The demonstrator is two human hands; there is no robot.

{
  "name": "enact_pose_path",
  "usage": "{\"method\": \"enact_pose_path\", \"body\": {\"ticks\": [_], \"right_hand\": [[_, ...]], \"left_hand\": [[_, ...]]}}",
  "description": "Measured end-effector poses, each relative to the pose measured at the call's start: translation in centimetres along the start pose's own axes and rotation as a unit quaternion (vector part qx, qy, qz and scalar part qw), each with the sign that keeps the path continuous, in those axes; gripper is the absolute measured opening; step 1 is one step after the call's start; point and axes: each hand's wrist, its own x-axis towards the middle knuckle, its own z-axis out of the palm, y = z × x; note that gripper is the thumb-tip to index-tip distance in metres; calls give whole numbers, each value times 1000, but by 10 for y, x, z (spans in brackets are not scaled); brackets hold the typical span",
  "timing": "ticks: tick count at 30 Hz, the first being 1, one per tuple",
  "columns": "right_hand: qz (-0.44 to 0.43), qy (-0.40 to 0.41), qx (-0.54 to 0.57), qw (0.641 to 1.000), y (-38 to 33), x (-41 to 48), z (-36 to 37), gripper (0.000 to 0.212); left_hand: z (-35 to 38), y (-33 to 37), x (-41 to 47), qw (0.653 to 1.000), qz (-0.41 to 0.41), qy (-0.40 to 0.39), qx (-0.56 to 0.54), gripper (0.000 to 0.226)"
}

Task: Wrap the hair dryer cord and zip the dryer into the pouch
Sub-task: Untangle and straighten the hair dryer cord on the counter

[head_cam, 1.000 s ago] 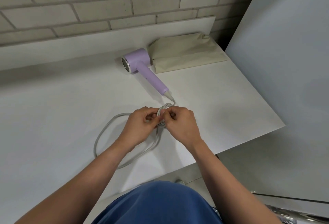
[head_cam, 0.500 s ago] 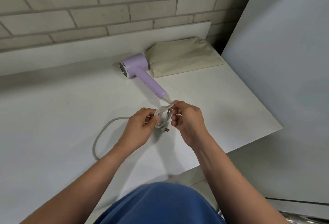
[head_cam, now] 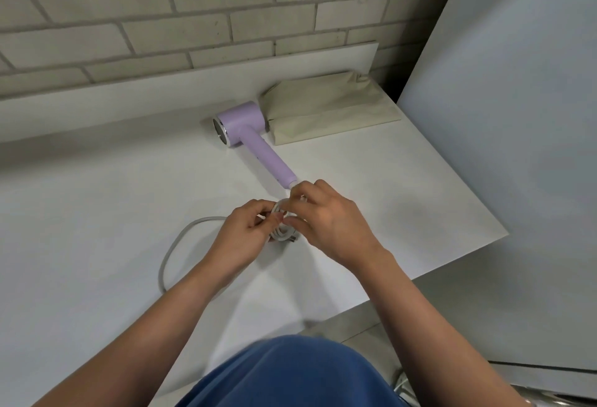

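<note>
**Inspector A:** State of the cord [head_cam: 168, 253]?

**Inspector B:** We find it partly wound. A small coil [head_cam: 283, 232] sits between the two hands, just off the handle end of the dryer [head_cam: 248, 135]. The left hand [head_cam: 244, 233] pinches the coil from one side, with its fingers curled round the turns. The right hand [head_cam: 328, 216] grasps it from the other, thumb and fingers closed on the strands.

**Inspector A:** What is loose?

**Inspector B:** One long loop lies on the table [head_cam: 97, 212]. It runs out to the left of the left hand and back under that forearm. We judge this slack must be taken up before the wrap is finished.

**Inspector A:** Where is the dryer?

**Inspector B:** It lies on its side at the back of the table, handle pointing toward the hands. Its head is touching or just beside the pouch [head_cam: 332, 109]; we cannot tell which.

**Inspector A:** And the pouch?

**Inspector B:** It lies flat against the back ledge. We cannot tell whether its zip is open. We judge wrapping under way, with stowing and zipping not yet begun.
</note>
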Motion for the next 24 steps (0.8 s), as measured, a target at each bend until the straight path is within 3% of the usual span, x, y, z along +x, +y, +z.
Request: {"method": "enact_pose_path", "body": {"ticks": [6, 11, 14, 17, 21, 24], "right_hand": [[-4, 44, -10, 999, 7, -1, 3, 5], [147, 125, 166, 967, 8, 5, -7, 7], [176, 130, 184, 958, 5, 4, -5, 5], [143, 125, 96, 977, 3, 3, -6, 9], [-3, 87, -26, 996, -5, 7, -12, 37], [-40, 45, -53, 997, -4, 6, -5, 27]], "left_hand": [[-4, -2, -4, 1000, -4, -18, -21, 13], [-9, -7, -1, 999, 33, -5, 13, 14], [-9, -5, 1, 998, 50, 16, 32, 15], [-7, -4, 1, 998, 46, 18, 34, 16], [-2, -3, 0, 998, 47, 14, 32, 17], [-1, -2, -1, 998, 53, 14, 38, 15]]}}
